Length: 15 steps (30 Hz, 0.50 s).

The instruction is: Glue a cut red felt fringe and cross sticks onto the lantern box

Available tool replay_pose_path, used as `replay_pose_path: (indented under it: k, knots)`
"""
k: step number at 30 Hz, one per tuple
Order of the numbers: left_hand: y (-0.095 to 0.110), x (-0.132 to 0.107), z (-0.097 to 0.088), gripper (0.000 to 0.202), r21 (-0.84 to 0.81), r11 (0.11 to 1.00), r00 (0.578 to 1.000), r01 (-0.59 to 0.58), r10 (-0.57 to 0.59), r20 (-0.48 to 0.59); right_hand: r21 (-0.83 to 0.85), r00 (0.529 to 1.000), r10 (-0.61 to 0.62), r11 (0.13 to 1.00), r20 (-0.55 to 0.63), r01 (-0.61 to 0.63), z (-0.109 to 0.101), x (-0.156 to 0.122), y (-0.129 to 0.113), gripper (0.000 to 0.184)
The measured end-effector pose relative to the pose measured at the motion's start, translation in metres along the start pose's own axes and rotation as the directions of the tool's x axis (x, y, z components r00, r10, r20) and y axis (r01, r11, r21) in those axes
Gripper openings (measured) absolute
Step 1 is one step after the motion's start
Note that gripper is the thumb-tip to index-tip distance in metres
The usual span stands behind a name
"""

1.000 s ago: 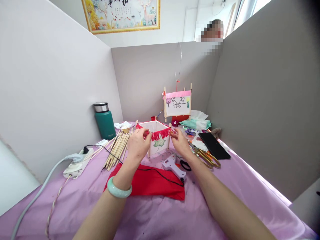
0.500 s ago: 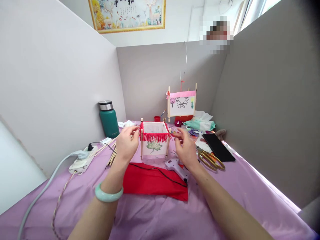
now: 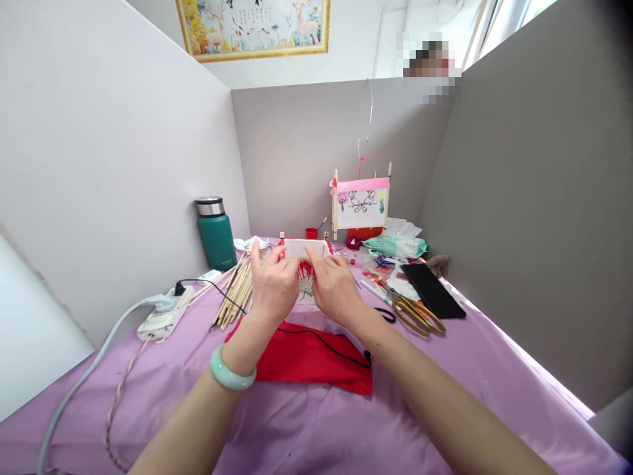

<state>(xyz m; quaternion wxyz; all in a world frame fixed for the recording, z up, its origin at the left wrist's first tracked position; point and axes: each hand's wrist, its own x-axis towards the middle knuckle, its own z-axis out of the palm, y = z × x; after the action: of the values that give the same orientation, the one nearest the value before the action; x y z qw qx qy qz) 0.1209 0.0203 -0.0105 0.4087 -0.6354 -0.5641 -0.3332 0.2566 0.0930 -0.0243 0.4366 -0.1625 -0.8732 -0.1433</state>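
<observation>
Well, the fingers (image 3: 316, 258) of the right hand (image 3: 336, 290) were curled over the white paper of a small square paper lantern (image 3: 305, 249), with the fingertips pressed onto its upper edge, and that hand was only partly closed. The left hand (image 3: 270, 285) was held more open: its fingers (image 3: 257, 260) were spread upward, and its thumb side was laid against the lantern's flank. The lantern was held between the two hands and tipped, so that a white paper side was turned upward. A red fringe (image 3: 305, 269) and a painted leaf (image 3: 305, 285) were partly covered by the hands. Whether its lower end rested on the table could not be told.

A jade bangle (image 3: 233, 368) was worn on the left wrist. Below the hands, a red cloth (image 3: 316, 366) was spread over a lilac sheet (image 3: 297, 429) and was crossed by a thin black cord (image 3: 321, 346). A pile of bamboo sticks (image 3: 235, 290) was heaped just left of the lantern, with a white power strip (image 3: 163, 320) beyond it. Gold-handled scissors (image 3: 418, 315) and a black phone (image 3: 432, 290) were laid to the right. A green vacuum flask (image 3: 215, 227) was stood by the left partition (image 3: 123, 165), and a framed panel with a butterfly drawing (image 3: 360, 204) was stood at the back, near a pack of tissues (image 3: 394, 246).
</observation>
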Motion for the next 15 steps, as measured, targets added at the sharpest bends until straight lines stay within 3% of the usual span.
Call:
replay_pose_path:
  k: [5, 11, 15]
  knots:
    - [-0.003, 0.001, 0.001, 0.025, 0.005, 1.000, 1.000, -0.021, 0.021, -0.009, -0.021, 1.000, 0.010, 1.000, -0.011, -0.010, 0.003, -0.002, -0.001, 0.060]
    - [-0.005, 0.007, -0.003, 0.025, -0.023, 1.000, 1.000, -0.010, 0.010, 0.005, 0.118, 0.998, 0.060, 0.992, -0.032, -0.055, -0.011, 0.001, 0.004, 0.072]
    - [0.003, 0.008, -0.001, 0.024, -0.039, 0.999, 0.999, -0.035, 0.035, 0.014, 0.063, 0.999, 0.028, 0.998, -0.016, -0.027, -0.013, -0.003, 0.005, 0.069]
